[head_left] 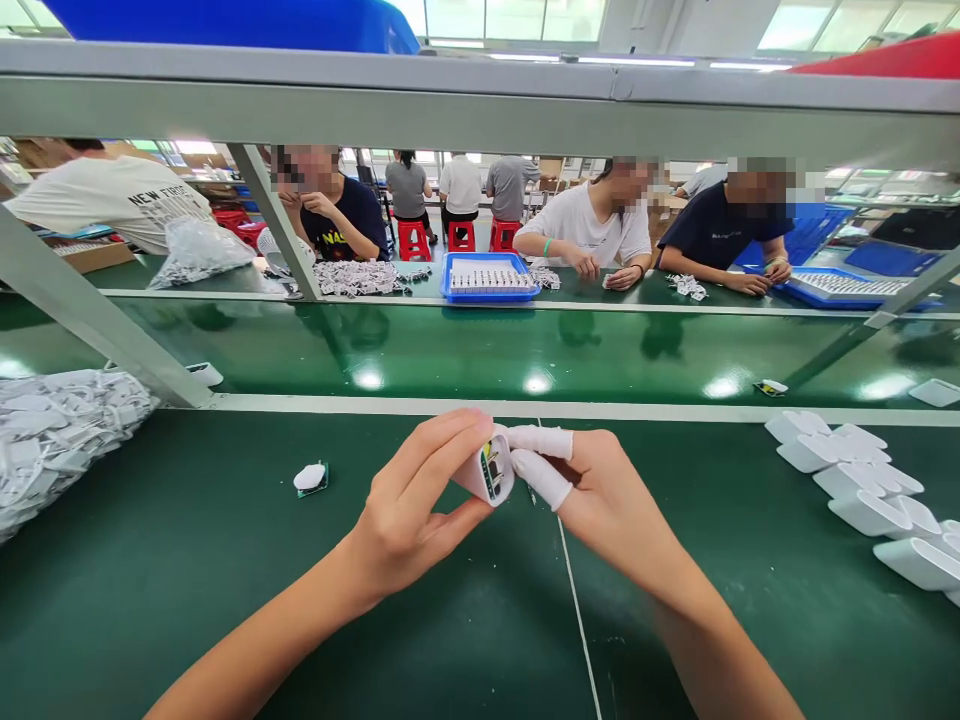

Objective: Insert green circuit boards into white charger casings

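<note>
My left hand (pixel 409 505) is closed around a small white plastic housing (pixel 469 476), its open end turned to the right. Inside that opening a green circuit board (pixel 492 468) shows, with a bit of yellow and dark parts. White finger cots cover the thumb and forefinger of my right hand (pixel 596 485), which pinch at the housing's right rim. Whether a small part sits between those two fingertips is hidden. On the green bench to the left lies a loose circuit board with a white cap (pixel 310 478).
White parts are heaped (pixel 67 430) at the left. Several white housings (pixel 870 475) stand in rows at the right. A shelf beam (pixel 480 110) crosses above, with slanted posts. Behind the conveyor (pixel 465 345), co-workers sit near a blue tray (pixel 489 297).
</note>
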`<state>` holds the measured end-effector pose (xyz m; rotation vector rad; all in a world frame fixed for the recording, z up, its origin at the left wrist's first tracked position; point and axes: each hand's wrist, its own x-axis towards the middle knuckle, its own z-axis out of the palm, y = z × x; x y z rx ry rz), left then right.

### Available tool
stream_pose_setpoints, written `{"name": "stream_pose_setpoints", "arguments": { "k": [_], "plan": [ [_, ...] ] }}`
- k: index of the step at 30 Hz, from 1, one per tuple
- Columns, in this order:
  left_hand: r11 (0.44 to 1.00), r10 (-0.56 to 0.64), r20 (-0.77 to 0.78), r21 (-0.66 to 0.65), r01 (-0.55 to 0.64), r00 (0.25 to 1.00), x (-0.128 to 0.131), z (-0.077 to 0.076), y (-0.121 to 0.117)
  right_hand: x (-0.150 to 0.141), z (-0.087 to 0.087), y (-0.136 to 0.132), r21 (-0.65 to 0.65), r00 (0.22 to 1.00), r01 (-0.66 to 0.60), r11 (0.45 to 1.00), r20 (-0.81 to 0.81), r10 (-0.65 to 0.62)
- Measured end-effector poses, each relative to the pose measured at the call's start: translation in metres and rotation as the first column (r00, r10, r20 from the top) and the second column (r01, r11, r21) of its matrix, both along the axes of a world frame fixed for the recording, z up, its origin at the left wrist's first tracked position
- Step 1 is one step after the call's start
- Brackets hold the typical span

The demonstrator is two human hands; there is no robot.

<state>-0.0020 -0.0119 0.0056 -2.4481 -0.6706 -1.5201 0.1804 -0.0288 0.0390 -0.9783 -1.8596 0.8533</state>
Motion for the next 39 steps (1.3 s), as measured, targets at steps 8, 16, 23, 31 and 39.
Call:
{"name": "stream_pose_setpoints", "arguments": {
  "k": [8, 16, 23, 31, 39],
  "plan": [
    [0.998, 0.026, -0.086, 0.058, -0.021, 0.996, 0.0, 0.0, -0.002, -0.002, -0.002, -0.004, 0.191, 0.979, 0.122, 0.974, 0.138, -0.15],
    [0.995, 0.1, 0.012, 0.018, -0.1, 0.995, -0.002, 0.007, -0.003, -0.022, -0.015, -0.004, -0.053, 0.924, 0.069, 0.996, -0.372, -0.083],
    [0.999, 0.025, 0.114, -0.05, -0.019, 0.993, -0.008, 0.02, -0.015, -0.035, -0.023, -0.002, -0.428, 0.661, -0.376, 0.822, -0.746, -0.086],
    [0.999, 0.032, 0.061, -0.011, -0.031, 0.998, -0.01, 0.023, -0.018, -0.041, -0.028, 0.002, -0.427, 0.552, -0.526, 0.735, -0.829, -0.086],
    [0.996, 0.073, -0.093, -0.036, -0.076, 0.993, -0.004, 0.015, -0.01, -0.03, -0.046, 0.016, -0.577, 0.665, -0.374, 0.726, -0.713, -0.223]
  ]
}}
